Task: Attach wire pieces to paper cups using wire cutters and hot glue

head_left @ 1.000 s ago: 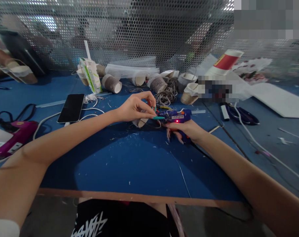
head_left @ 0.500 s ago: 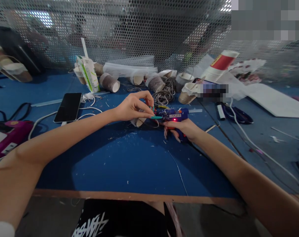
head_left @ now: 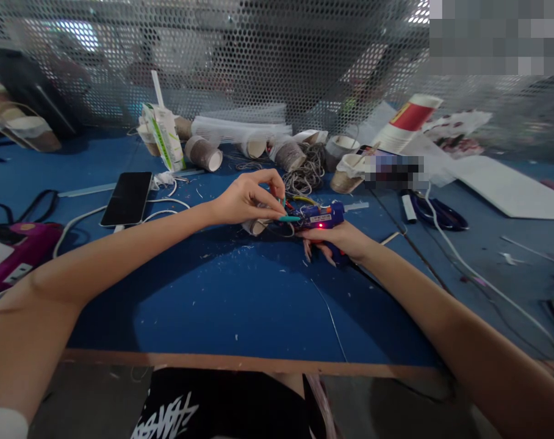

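My right hand (head_left: 334, 239) is wrapped round the grip of a small blue glue gun (head_left: 320, 215) with a lit red light, its nozzle pointing left. My left hand (head_left: 249, 198) is pinched just ahead of the nozzle, fingertips together over a small paper cup (head_left: 254, 227) lying on its side on the blue table (head_left: 240, 292). What the pinch holds is too small to name. The gun's dark cord (head_left: 332, 317) runs toward the table's front edge.
A black phone (head_left: 127, 198) lies left with white cables. A pink glue gun (head_left: 23, 250) sits at far left. Paper cups (head_left: 204, 152), a carton (head_left: 165, 137), twine (head_left: 307, 174), scissors (head_left: 437, 213) and a white board (head_left: 510, 189) crowd the back. A perforated metal screen stands behind.
The glue gun and my right hand have shifted slightly left toward the cup. My left hand keeps its pinch in the same place.
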Demonstrator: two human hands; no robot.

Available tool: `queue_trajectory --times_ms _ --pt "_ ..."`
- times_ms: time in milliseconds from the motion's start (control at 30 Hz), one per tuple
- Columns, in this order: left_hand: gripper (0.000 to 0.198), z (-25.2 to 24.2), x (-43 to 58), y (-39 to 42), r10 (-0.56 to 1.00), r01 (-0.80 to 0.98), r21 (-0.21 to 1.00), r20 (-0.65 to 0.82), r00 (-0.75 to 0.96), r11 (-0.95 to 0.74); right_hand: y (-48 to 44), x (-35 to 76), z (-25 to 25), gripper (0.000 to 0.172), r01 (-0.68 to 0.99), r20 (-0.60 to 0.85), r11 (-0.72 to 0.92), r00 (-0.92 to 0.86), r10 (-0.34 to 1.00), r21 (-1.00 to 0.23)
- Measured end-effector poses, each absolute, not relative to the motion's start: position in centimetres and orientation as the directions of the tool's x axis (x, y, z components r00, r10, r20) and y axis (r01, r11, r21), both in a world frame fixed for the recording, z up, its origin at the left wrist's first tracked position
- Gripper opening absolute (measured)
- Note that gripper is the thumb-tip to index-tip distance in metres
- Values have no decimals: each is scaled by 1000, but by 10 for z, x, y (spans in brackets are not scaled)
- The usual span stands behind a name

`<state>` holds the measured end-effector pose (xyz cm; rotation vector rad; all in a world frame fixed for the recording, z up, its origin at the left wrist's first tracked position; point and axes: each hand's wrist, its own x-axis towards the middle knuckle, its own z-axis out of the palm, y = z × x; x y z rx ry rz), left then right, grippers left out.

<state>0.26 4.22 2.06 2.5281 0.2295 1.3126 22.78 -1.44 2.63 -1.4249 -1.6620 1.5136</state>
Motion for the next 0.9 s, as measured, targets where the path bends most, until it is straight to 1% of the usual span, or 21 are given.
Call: queue_trajectory --times_ms 200,500,700,900 --pt "13 21 3 41 256 -26 327 785 564 -945 -14 229 26 26 370 -283 -145 -353 892 -918" --pt "16 22 2 41 282 26 332 755 592 -943 -14 227 28 26 369 -301 -165 -350 887 -915" --pt "13 21 3 41 265 -4 327 773 576 -945 -14 227 26 23 351 -255 -125 -353 901 -928" --pt "11 20 3 42 261 -7 323 777 573 -946 -13 228 25 21 345 -250 -125 -347 904 -930"
